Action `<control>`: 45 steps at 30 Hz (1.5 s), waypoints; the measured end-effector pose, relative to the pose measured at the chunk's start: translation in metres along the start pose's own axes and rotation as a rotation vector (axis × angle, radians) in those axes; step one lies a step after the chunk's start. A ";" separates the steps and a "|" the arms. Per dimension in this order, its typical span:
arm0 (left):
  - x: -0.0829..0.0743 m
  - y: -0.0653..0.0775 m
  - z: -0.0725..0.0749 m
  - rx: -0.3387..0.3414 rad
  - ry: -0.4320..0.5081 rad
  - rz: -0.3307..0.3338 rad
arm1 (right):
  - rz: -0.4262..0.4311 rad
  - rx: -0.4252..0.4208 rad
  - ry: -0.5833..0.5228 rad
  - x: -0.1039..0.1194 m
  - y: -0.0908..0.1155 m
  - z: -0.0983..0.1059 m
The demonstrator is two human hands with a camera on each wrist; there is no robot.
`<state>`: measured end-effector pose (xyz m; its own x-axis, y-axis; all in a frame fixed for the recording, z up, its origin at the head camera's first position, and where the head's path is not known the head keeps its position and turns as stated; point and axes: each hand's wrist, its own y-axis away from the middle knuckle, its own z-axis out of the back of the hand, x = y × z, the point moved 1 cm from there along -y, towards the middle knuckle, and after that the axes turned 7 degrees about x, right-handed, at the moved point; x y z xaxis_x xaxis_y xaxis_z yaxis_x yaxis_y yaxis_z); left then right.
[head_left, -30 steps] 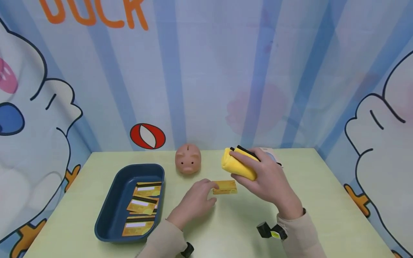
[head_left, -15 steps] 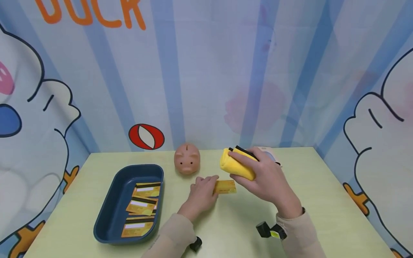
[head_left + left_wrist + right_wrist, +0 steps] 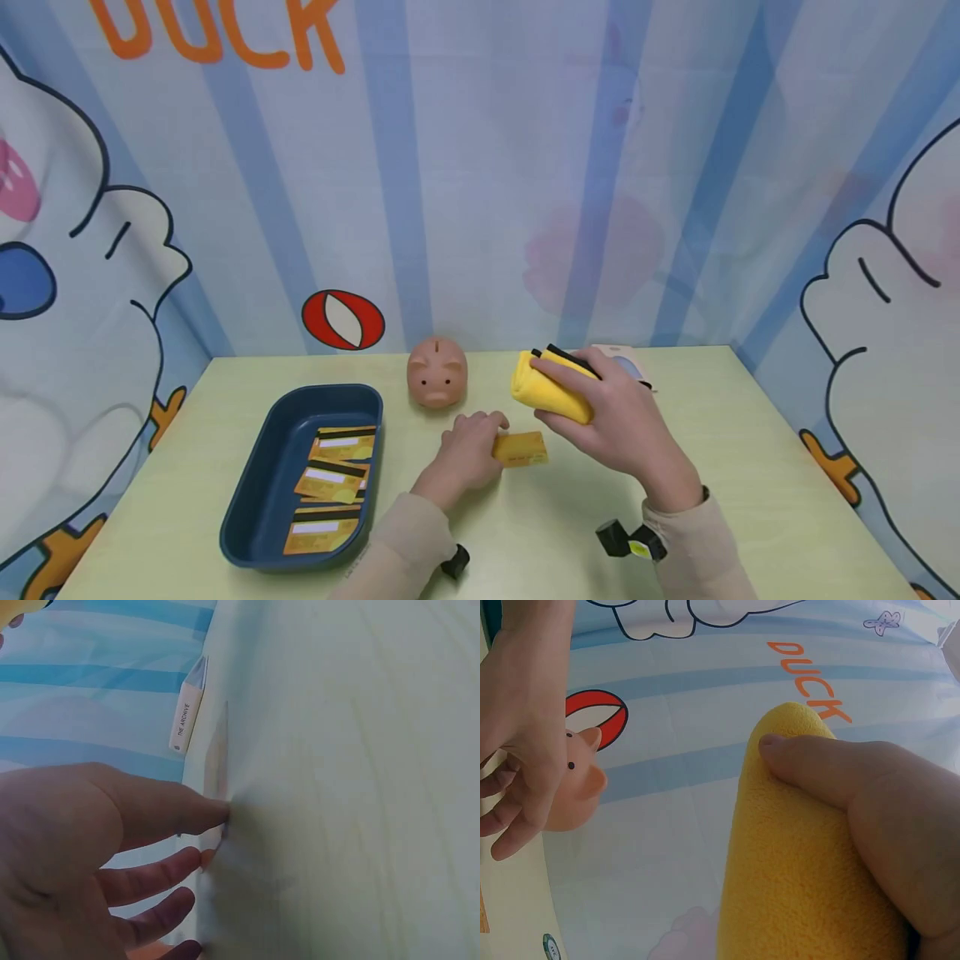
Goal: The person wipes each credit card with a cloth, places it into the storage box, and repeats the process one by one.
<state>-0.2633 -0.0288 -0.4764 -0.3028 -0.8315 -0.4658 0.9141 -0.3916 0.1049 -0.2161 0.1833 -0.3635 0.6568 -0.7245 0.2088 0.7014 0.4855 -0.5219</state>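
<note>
My left hand (image 3: 463,454) pinches the left end of a gold bank card (image 3: 523,449) at the middle of the table. In the left wrist view, thumb and index finger meet at the edge of the thin card (image 3: 217,761), low over the tabletop. My right hand (image 3: 630,425) grips a folded yellow cloth (image 3: 551,390) with black edging, raised to the right of the card. The right wrist view has the thumb laid along the fuzzy cloth (image 3: 795,847).
A dark blue tray (image 3: 251,475) on the left holds several gold cards, stripe side up. Behind my left hand sits a pink piggy bank (image 3: 437,375). A white box (image 3: 187,709) lettered "THE ARCHIVE" stands at the back, partly hidden by my right hand in the head view.
My left hand has moved right onto the card and taken hold of its left end. The card has shifted slightly towards me and tilted. The right hand with the cloth stays nearly still.
</note>
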 end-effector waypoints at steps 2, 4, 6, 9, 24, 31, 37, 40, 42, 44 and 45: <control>0.000 0.000 0.003 0.029 0.012 0.011 | -0.002 0.004 0.000 0.000 0.000 0.001; -0.001 0.000 0.005 0.051 0.012 0.020 | 0.001 0.003 0.002 0.000 0.000 0.001; -0.001 0.001 0.007 0.063 0.011 0.025 | 0.002 0.004 0.002 -0.001 -0.001 0.001; 0.001 0.001 0.007 0.059 0.008 0.019 | 0.001 0.006 -0.001 -0.001 -0.001 0.001; 0.018 0.016 -0.004 -0.098 0.118 -0.083 | -0.021 0.045 -0.023 0.001 0.001 -0.003; 0.020 0.023 0.010 -0.137 0.455 -0.112 | -0.016 0.048 -0.017 0.001 0.001 -0.004; 0.009 0.032 0.032 -0.150 0.695 -0.156 | -0.008 0.051 -0.011 0.003 -0.001 -0.007; 0.001 0.039 0.041 -0.147 0.732 -0.203 | 0.018 0.059 -0.016 0.008 -0.003 -0.013; -0.004 0.043 0.046 -0.144 0.751 -0.242 | 0.051 0.060 -0.025 0.012 -0.005 -0.018; -0.006 0.047 0.050 -0.144 0.774 -0.285 | 0.092 0.052 -0.036 0.016 -0.007 -0.023; -0.007 0.048 0.051 -0.140 0.794 -0.305 | 0.112 0.045 -0.042 0.019 -0.008 -0.025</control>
<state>-0.2309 -0.0618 -0.4228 -0.3103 -0.1553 -0.9379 0.8641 -0.4574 -0.2101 -0.2166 0.1534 -0.3758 0.7422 -0.6439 0.1858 0.6340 0.5847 -0.5061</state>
